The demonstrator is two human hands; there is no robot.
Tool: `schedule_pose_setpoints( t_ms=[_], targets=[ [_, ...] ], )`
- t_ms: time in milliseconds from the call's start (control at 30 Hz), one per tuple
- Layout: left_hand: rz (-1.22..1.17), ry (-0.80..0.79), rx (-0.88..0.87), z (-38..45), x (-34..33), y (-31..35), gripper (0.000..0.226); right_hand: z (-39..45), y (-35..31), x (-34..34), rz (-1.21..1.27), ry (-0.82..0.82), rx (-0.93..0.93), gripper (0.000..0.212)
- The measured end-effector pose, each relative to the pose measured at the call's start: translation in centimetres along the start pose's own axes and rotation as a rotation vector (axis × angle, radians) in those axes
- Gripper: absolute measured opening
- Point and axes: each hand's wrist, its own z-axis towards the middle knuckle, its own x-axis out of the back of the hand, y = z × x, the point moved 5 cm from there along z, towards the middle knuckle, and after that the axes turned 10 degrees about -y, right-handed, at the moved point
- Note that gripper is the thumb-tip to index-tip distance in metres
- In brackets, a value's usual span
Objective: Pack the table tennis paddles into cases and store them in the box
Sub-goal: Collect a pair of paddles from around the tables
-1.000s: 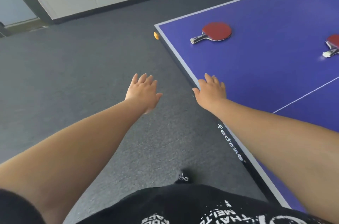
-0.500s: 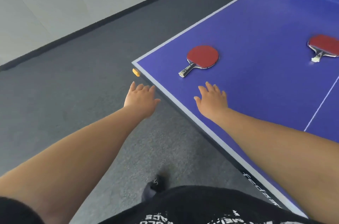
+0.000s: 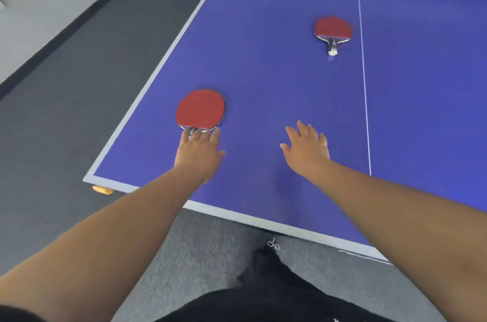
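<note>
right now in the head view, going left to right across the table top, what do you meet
near paddle with the left hand at its handle → right hand → far paddle → white centre line

Bright, even light, soft shadows, slight motion blur, wide-angle edge distortion.

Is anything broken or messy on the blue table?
Nothing stands out. Two red paddles lie flat and whole on the table: the near paddle at the left hand, the far paddle by the white line.
</note>
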Motion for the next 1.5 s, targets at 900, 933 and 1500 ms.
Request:
schedule_pose_setpoints(
  t_ms=[900,933,1500],
  targets=[
    [-0.219,0.099,-0.217,36.1,13.3,17.8,0.071,25.6,18.5,9.8,0.564,0.214,-0.236,0.066],
    [-0.241,0.115,-0.211,38.0,13.7,18.5,0.072,26.8,19.1,10.2,0.582,0.235,-0.241,0.067],
    [-0.312,0.202,-0.093,47.5,10.8,21.4,0.085,44.4,22.7,13.5,0.601,0.302,-0.512,0.069]
  ],
)
